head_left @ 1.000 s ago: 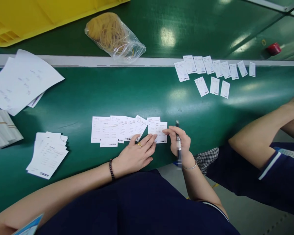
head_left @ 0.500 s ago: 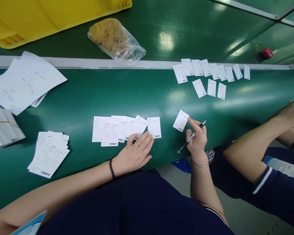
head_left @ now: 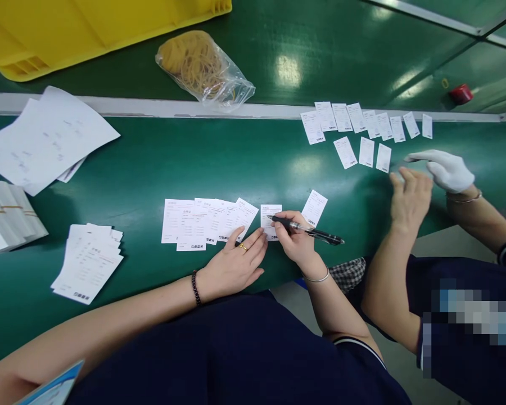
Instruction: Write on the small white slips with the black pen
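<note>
My right hand grips a black pen, its tip over a small printed card on the green bench. Stretched out flat, my left hand rests with its fingertips at that card's lower left corner and by the overlapping row of printed cards. Another single card lies just beyond my right hand, partly covered by it. To the left is a fanned pile of cards.
Banded card stacks and loose paper sheets lie at left. Behind are a yellow crate and a bag of rubber bands. Several cards lie at back right. A co-worker's bare hand and gloved hand are at right.
My right hand has moved left with the pen, from the single card to the card by my left hand. That card has shifted slightly right. The co-worker's hands have come in over the bench.
</note>
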`<state>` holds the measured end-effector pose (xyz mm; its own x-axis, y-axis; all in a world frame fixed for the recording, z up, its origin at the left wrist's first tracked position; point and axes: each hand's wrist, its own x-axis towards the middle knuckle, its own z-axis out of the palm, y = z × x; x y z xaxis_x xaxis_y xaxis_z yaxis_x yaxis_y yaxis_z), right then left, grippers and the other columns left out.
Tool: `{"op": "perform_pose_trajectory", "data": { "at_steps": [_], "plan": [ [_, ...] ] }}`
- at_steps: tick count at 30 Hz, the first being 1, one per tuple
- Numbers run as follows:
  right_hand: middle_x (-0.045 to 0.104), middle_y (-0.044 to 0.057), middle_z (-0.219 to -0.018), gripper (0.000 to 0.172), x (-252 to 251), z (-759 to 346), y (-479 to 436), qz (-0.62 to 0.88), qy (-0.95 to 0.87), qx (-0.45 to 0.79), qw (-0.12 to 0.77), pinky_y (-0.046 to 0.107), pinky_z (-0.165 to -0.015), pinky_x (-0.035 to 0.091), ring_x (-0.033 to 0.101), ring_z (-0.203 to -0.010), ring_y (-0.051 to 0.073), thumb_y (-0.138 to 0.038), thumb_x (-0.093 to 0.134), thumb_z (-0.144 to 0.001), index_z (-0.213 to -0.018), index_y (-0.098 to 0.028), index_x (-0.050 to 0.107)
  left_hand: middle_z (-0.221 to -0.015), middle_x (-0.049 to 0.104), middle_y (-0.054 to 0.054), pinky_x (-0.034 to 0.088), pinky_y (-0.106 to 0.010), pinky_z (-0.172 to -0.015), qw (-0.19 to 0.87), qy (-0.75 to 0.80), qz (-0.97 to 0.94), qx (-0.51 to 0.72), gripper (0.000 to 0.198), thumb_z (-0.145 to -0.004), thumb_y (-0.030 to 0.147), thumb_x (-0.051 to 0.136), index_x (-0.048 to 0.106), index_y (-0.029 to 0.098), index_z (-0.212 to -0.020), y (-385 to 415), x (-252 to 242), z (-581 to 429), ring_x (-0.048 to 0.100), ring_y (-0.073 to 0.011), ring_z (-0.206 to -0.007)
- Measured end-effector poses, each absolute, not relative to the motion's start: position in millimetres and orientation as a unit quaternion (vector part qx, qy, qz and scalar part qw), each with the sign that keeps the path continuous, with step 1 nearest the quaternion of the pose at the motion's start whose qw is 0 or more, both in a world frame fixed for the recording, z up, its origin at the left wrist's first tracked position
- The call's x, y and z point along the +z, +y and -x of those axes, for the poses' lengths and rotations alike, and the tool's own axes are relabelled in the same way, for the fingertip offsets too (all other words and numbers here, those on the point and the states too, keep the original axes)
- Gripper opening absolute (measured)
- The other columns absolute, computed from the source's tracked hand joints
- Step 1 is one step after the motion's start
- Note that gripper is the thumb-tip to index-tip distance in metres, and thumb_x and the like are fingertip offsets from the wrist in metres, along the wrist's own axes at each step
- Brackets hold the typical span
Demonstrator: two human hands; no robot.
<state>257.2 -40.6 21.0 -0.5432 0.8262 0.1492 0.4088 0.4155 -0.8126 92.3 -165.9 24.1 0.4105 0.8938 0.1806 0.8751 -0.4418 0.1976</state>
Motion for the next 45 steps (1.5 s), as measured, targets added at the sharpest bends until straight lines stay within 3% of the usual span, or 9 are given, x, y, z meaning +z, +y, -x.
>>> {"op": "perform_pose_trajectory", "data": {
  "at_steps": [12,20,27,45],
  "plan": [
    [0.07,0.005,-0.09,0.013,11.9,-263.6,-34.0,0.355,-0.842,0.33,0.237,0.04,-0.069,0.059,0.07,-0.086,0.022,-0.037,0.056,-0.094,-0.097,-0.029,0.065,-0.142,0.052,-0.015,0.036,-0.046,-0.107,0.049,0.528,-0.843,0.092,0.049,-0.099,0.04,0.038,0.054,0.011,-0.135,-162.8,29.8,-93.1,0.032,-0.0288,-0.143],
    [0.07,0.005,-0.098,0.018,8.7,-264.8,-33.4,0.339,-0.845,0.337,0.241,0.04,-0.071,0.059,0.069,-0.092,0.022,-0.042,0.052,-0.096,-0.102,-0.03,0.064,-0.142,0.052,-0.015,0.035,-0.046,-0.107,0.05,0.527,-0.842,0.101,0.05,-0.098,0.042,0.042,0.053,0.011,-0.135,-163.0,28.7,-93.2,0.032,-0.0296,-0.143],
    [0.07,0.006,-0.09,0.016,10.8,-262.9,-35.0,0.366,-0.844,0.33,0.211,0.04,-0.067,0.06,0.07,-0.09,0.024,-0.042,0.052,-0.095,-0.1,-0.031,0.064,-0.143,0.052,-0.015,0.035,-0.046,-0.106,0.049,0.527,-0.842,0.101,0.048,-0.098,0.04,0.041,0.055,0.011,-0.134,-162.2,30.1,-92.7,0.033,-0.0297,-0.143],
    [0.068,0.004,-0.086,0.016,14.5,-261.4,-36.5,0.378,-0.835,0.32,0.239,0.039,-0.068,0.058,0.069,-0.083,0.022,-0.041,0.051,-0.096,-0.103,-0.032,0.063,-0.141,0.054,-0.014,0.033,-0.046,-0.108,0.046,0.529,-0.841,0.103,0.048,-0.099,0.041,0.041,0.055,0.011,-0.134,-162.8,28.1,-93.3,0.035,-0.0288,-0.142]
  ]
}}
